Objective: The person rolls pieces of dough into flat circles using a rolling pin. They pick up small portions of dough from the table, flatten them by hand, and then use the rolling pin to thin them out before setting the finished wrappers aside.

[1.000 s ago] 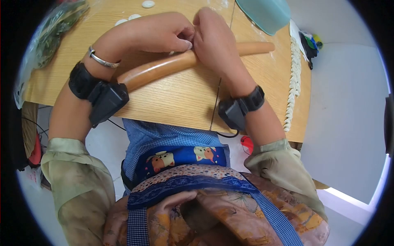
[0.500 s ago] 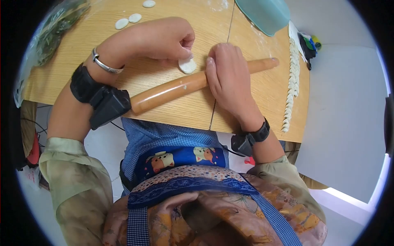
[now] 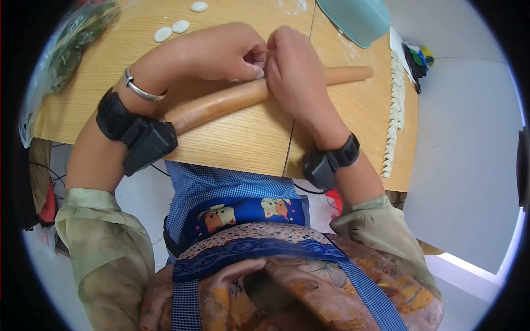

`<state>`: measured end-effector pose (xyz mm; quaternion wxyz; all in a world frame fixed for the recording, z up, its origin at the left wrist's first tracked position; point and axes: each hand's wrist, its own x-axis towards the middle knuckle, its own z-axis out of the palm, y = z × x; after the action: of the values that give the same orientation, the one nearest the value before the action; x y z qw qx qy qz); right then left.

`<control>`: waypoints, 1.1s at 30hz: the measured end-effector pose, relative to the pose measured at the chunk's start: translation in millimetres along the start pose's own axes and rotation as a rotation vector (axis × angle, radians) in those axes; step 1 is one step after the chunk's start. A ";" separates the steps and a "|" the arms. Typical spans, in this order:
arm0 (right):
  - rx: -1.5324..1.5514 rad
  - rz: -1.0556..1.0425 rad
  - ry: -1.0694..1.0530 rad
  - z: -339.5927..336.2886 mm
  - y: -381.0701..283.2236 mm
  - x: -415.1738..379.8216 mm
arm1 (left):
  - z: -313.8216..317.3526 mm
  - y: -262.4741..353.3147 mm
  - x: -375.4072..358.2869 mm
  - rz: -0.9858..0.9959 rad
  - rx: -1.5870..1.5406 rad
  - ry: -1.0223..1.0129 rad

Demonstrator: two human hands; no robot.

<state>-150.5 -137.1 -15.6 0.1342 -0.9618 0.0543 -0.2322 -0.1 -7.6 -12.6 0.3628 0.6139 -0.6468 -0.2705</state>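
A long wooden rolling pin (image 3: 218,106) lies at a slant on the table, its right end raised away from me. My right hand (image 3: 295,69) is curled over it right of the middle, closed on the wood. Just left of that, my left hand (image 3: 237,55) is bent inward with its fingertips pinched together at the pin's far side. The round dough disc at those fingertips is now hidden by the pin and the hands. Beyond my left wrist lie small flattened dough pieces (image 3: 180,26), (image 3: 163,35) and one more dough piece (image 3: 199,6).
The wooden table (image 3: 243,149) has a seam and traces of flour. A teal bowl (image 3: 359,22) stands at the far right. Along the right edge runs a row of several small overlapping dough pieces (image 3: 394,110). A plastic bag with green contents (image 3: 74,55) lies at left.
My right hand and the rolling pin have moved away from me, over the spot where the dough disc showed. My left hand has barely moved.
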 end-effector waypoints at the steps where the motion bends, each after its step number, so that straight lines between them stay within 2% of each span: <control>1: 0.000 -0.001 -0.001 -3.7 -3.0 -7.2 | 0.4 2.2 -0.6 -0.001 0.000 0.001; 4: -0.030 0.002 -0.026 -16.2 -12.7 -30.8 | 1.8 13.5 -0.8 -0.041 -0.021 -0.034; 7: -0.037 0.017 -0.047 -26.3 -19.3 -50.7 | 0.9 17.8 -0.6 -0.040 0.107 -0.090; 10: -0.003 0.023 -0.053 -31.7 -20.7 -59.5 | -1.2 19.1 -3.9 -0.109 0.014 -0.074; 11: -0.003 0.012 -0.057 -32.4 -20.2 -59.4 | -1.8 19.8 -4.6 -0.188 -0.099 -0.090; 12: -0.004 0.001 -0.061 -33.1 -19.7 -58.9 | -2.4 20.4 -4.6 -0.267 -0.213 -0.107; 21: -0.021 -0.055 -0.037 0.3 0.1 -0.9 | -5.8 16.7 -1.9 -0.348 -0.193 -0.111; 28: -0.046 -0.012 -0.021 8.2 0.9 17.3 | -5.9 10.9 -1.4 -0.287 -0.143 -0.057; 30: -0.004 0.023 -0.044 -0.4 -4.1 4.5 | -5.2 3.9 -0.2 -0.091 0.020 -0.047; 33: -0.026 0.008 -0.026 -10.3 -11.6 -21.0 | -5.9 14.2 -2.1 -0.110 0.038 -0.062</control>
<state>-173.4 -124.9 -12.6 0.1236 -0.9662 0.0595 -0.2182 -3.9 -3.6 1.9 0.3156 0.6466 -0.6279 -0.2966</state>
